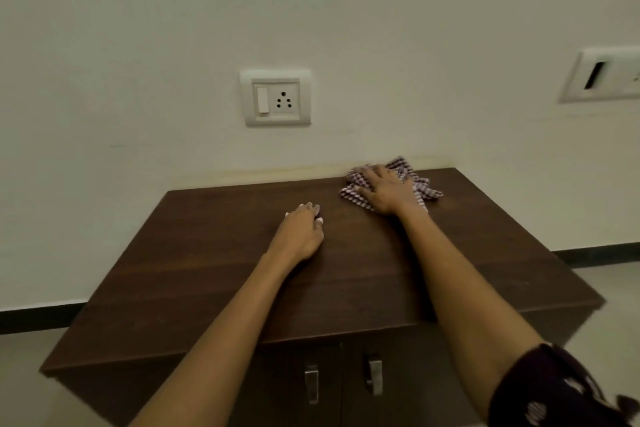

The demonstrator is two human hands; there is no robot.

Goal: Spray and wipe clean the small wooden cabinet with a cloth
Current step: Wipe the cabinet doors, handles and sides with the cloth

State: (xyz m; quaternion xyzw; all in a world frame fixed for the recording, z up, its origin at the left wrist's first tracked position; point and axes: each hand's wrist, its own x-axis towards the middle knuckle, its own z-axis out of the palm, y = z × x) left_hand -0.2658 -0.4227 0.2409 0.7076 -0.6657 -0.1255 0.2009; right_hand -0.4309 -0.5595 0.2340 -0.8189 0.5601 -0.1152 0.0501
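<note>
The small dark wooden cabinet (194,253) stands against a pale wall and fills the lower middle of the head view. A red-and-white checked cloth (424,184) lies on its top near the far right corner. My right hand (384,189) presses flat on that cloth, fingers spread over it. My left hand (301,234) rests on the bare top near the middle, fingers curled under and holding nothing. No spray bottle is in view.
A white switch and socket plate (276,98) is set in the wall above the cabinet. Another white wall fitting (604,74) sits at the right edge. Two metal door handles (311,383) show on the cabinet's front. Grey floor lies on both sides.
</note>
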